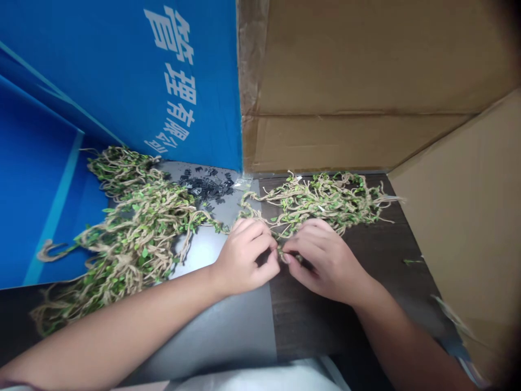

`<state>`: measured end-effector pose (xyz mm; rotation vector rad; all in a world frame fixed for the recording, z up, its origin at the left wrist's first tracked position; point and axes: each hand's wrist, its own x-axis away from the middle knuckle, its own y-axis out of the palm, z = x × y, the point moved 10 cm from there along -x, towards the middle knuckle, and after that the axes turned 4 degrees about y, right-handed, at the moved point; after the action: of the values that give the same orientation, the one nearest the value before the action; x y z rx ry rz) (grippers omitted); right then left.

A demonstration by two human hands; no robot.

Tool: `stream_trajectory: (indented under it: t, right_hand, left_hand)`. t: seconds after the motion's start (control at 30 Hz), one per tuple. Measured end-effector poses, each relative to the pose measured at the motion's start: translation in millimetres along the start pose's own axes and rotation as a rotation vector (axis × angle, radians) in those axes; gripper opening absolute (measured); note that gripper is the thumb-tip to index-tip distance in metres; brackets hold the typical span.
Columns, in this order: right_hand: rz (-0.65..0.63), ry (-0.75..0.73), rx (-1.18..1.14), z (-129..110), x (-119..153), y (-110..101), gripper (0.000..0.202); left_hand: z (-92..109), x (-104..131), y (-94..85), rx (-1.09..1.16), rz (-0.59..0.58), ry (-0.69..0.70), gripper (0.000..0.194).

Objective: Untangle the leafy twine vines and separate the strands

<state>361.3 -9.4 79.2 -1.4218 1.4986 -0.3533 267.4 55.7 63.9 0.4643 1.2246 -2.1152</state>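
My left hand (248, 254) and my right hand (323, 258) meet near the middle, fingertips almost touching. Between them both hands pinch a short stretch of leafy twine (280, 253), tan cord with small green leaves. Just beyond my hands lies a heap of the same leafy twine (325, 201) on the dark tabletop, and a strand of it runs leftward behind my left hand. A larger tangled pile of leafy twine (142, 233) spreads at the left, beyond my left forearm.
Small black pieces (209, 184) lie scattered at the back of the grey surface (228, 326). A blue panel with white characters (122, 65) and cardboard walls (345, 60) enclose the back and sides. Loose bits lie on the dark tabletop (325, 331) at the right.
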Motion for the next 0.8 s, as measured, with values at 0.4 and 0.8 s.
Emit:
stream_trajectory:
  t: [0.4, 0.8]
  right_hand:
    - [-0.073, -0.057, 0.301, -10, 0, 11, 0.028]
    - [0.036, -0.074, 0.135, -9, -2, 0, 0.015]
  left_hand:
    - [4, 3, 8.4, -0.178, -0.082, 0.055, 0.012]
    - [-8, 1, 6.0, -0.016, -0.05, -0.076, 0.01]
